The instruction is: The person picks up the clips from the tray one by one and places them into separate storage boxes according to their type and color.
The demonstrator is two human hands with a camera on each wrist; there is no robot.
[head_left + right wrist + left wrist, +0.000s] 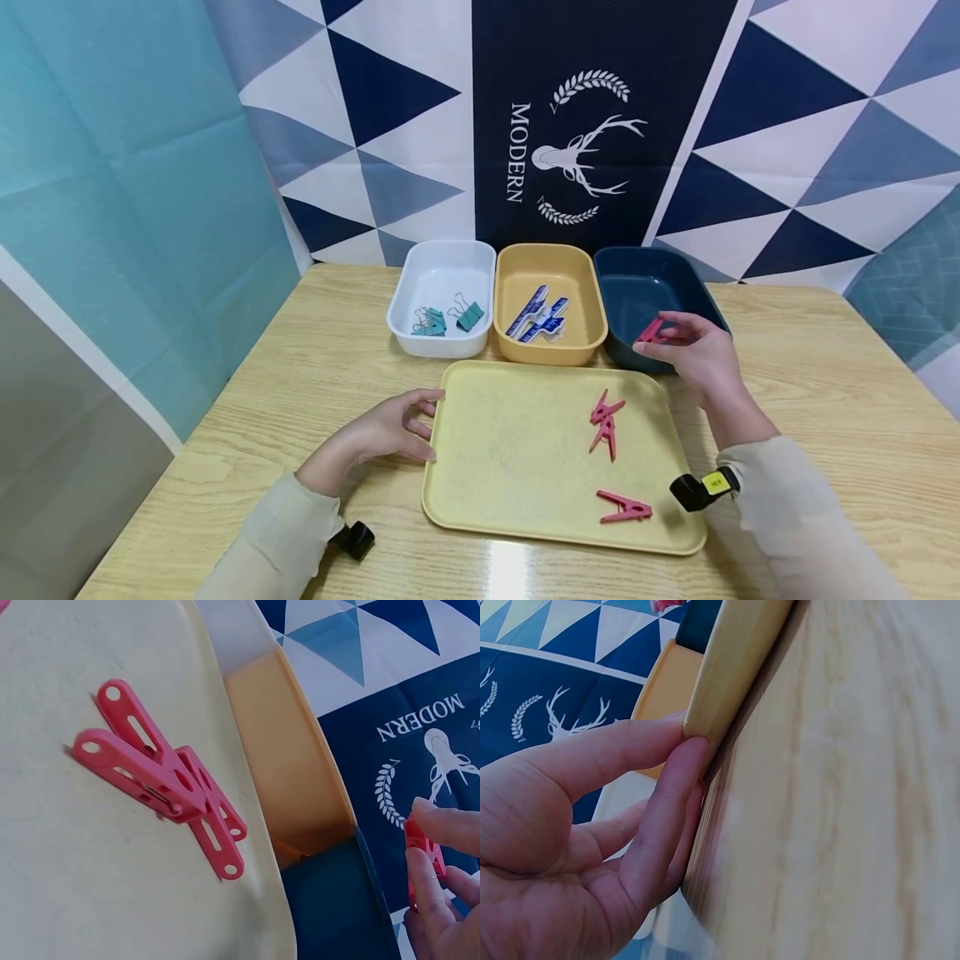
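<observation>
From the head view the right hand [701, 354] pinches a pink clothespin [651, 332] over the dark blue bin [637, 283], while the left hand [390, 429] rests at the left edge of the yellow tray [510, 442]. The left wrist view adds that its straight fingers [660, 817] press on the tray's rim. The right wrist view shows two crossed clothespins [161, 780] on the tray, seemingly overlapping.

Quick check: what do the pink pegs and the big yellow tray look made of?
Pink pegs: likely moulded plastic, smooth, uniform colour, with punched holes and slots. Big yellow tray: probably plastic or melamine, matte, faintly speckled, with a rounded raised rim; the look leaves it open.
</observation>
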